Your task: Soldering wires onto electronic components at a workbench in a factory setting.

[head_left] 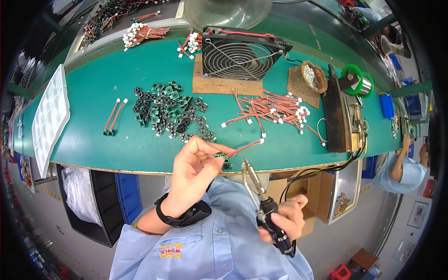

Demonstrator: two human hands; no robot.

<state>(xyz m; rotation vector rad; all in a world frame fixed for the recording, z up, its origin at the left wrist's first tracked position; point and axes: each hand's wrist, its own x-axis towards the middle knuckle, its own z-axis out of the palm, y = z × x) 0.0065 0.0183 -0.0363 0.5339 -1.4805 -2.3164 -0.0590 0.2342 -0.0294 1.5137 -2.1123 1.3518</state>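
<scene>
Between the thumb and fingers of my left hand [196, 168] is a small green circuit board [226, 161], held over the near edge of the bench. A red and dark wire lead [245, 148] with a white plug at its far end runs from it to the upper right. My right hand [289, 219] is wrapped round a black-handled soldering iron [270, 205]. A thin metal tube runs along the iron, and its tip points up, just right of the board and apart from it. Beyond my left hand lies a heap of small boards [170, 109].
A pile of wire leads [275, 109] lies right of the boards, behind it a black fan [242, 56]. Further right stand a bowl [313, 77], a solder spool [361, 81] and a dark upright plate [337, 116]. Two finished-looking leads [112, 116] and a white tray [50, 116] are left.
</scene>
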